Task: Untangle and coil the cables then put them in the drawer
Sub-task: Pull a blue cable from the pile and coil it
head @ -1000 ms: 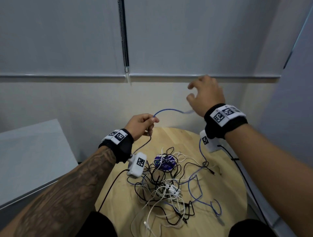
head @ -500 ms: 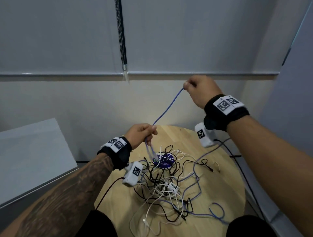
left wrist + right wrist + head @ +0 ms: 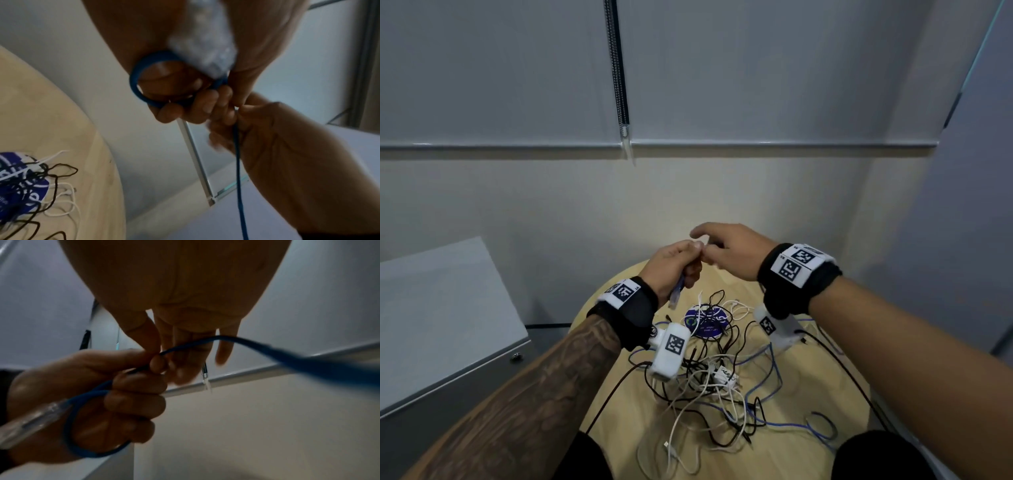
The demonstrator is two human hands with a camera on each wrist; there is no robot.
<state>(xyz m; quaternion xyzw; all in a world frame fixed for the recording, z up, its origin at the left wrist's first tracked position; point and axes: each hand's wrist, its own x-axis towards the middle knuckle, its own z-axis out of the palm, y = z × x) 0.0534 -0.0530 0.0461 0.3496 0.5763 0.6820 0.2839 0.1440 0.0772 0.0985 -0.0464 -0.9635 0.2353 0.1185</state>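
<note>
Above the round wooden desk the 2 hands meet, fingertips touching. The left hand is curled into a fist around a blue network cable, which makes 1 small loop around its fingers; the cable's clear plastic plug lies against the palm and, in the head view, pokes down out of the bottom of the fist. The right hand pinches the same cable between thumb and fingertips just beside the left forefinger, its other fingers loosely extended. From that pinch the blue cable runs back under the right wrist and away toward the desk. On the desk below the hands lies a tangled pile of cables: thin black ones, white ones and more of the blue cable, which trails out to the right edge in an open curl. A round blue sticker or disc sits on the desk under the far side of the tangle. To the left of the desk stands a grey cabinet with a small metal knob at its front edge. Behind everything, a closed roller blind hangs on the wall, its bead chain dangling.
</note>
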